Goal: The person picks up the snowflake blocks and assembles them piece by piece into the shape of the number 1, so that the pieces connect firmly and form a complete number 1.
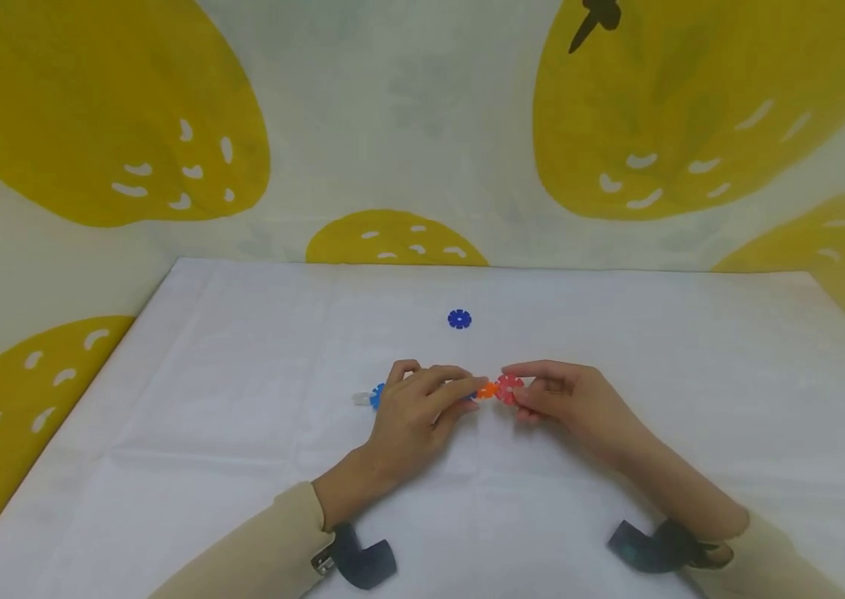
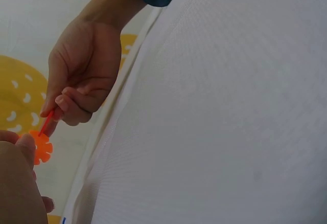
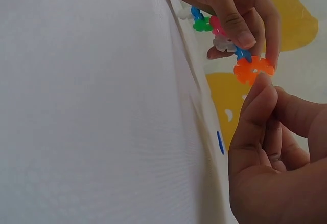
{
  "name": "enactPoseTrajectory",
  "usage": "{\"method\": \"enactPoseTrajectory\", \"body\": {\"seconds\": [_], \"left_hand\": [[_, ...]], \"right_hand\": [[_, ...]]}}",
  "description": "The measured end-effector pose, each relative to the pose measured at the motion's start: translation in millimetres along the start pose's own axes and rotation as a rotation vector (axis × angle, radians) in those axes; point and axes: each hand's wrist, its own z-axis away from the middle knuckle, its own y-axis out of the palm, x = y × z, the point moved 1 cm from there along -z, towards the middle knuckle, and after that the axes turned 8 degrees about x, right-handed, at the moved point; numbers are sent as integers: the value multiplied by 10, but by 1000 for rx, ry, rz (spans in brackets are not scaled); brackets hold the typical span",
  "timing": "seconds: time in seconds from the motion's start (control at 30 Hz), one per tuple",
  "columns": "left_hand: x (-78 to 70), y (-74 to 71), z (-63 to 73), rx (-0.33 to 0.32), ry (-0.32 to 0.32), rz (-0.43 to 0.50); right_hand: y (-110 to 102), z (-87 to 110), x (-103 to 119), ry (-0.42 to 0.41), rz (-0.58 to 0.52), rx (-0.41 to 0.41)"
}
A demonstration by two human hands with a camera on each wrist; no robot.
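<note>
My left hand (image 1: 411, 412) grips a chain of slotted plastic snowflake discs, its fingers covering the middle of it in the head view. The right wrist view shows more of the chain: a green disc (image 3: 201, 25), a pink disc (image 3: 217, 25), a clear disc (image 3: 224, 43) and a blue disc (image 3: 242, 54). An orange disc (image 3: 243, 72) forms the end towards my right hand. Between thumb and fingers, my right hand (image 1: 580, 403) pinches a red disc (image 1: 506, 383). That disc's edge meets the orange disc's rim, the two standing at an angle to each other.
A dark blue disc (image 1: 453, 319) lies flat on the white-covered table (image 1: 617, 324), beyond both hands. Behind the table hangs a cloth (image 1: 422, 125) with a yellow fruit print. Dark straps (image 1: 366, 561) are worn at both wrists.
</note>
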Motion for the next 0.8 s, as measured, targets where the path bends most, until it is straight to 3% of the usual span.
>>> {"method": "enactPoseTrajectory", "body": {"seconds": [0.27, 0.57, 0.8], "left_hand": [[16, -18, 3, 16, 7, 1], [21, -23, 16, 14, 34, 10], [24, -16, 20, 26, 50, 2]], "right_hand": [[28, -32, -3, -29, -40, 28], [35, -36, -4, -25, -169, 61], [46, -14, 11, -19, -176, 62]]}}
